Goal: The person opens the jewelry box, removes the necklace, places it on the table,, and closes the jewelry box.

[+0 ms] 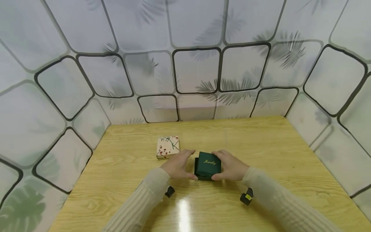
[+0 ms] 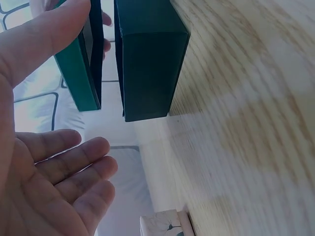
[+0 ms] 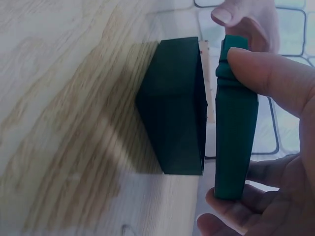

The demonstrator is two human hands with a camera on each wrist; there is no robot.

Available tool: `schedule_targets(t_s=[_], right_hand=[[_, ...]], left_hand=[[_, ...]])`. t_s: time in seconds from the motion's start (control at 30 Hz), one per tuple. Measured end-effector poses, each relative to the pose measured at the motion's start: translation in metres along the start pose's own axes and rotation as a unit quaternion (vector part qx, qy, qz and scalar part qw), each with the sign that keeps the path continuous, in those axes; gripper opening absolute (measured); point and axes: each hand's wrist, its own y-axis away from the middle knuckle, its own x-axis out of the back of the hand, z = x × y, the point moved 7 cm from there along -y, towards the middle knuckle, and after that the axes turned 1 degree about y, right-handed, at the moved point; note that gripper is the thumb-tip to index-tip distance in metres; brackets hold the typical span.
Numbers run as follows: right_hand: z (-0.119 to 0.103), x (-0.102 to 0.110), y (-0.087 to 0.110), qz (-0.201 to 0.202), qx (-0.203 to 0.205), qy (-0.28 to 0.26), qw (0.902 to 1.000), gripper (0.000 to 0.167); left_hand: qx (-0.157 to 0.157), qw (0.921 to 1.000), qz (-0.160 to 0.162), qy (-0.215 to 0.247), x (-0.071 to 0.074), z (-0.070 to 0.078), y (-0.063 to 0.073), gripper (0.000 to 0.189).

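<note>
The box base [image 3: 172, 110] sits flat on the worktop [image 1: 261, 141], presumably for stability. Above it, across a gap, the right hand [image 1: 233, 166] pinches the lid [image 1: 210, 166] by its near and far edges, likely to hold it level. Left of the base, the left hand [image 1: 178, 165] is spread, apart from the lid, probably ready to support it
</note>
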Motion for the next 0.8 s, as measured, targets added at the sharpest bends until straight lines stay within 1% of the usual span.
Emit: schedule_targets(t_s=[0.23, 0.4, 0.57, 0.8], right_hand=[[-0.014, -0.003, -0.003, -0.007, 0.005, 0.002, 1.0, 0.099], [-0.018, -0.007, -0.007, -0.012, 0.017, 0.009, 0.9997, 0.099], [-0.017, -0.011, -0.009, -0.013, 0.016, 0.014, 0.9997, 0.099], [-0.012, -0.014, -0.008, -0.024, -0.004, 0.0, 0.9997, 0.101]], left_hand=[[-0.026, 0.9996, 0.005, -0.007, -0.001, 0.006, -0.003, 0.108], [-0.041, 0.9991, 0.004, -0.012, -0.004, 0.008, -0.006, 0.107], [-0.037, 0.9991, -0.005, -0.019, -0.008, 0.005, -0.009, 0.106], [-0.027, 0.9994, -0.015, -0.017, -0.011, 0.004, -0.013, 0.103]])
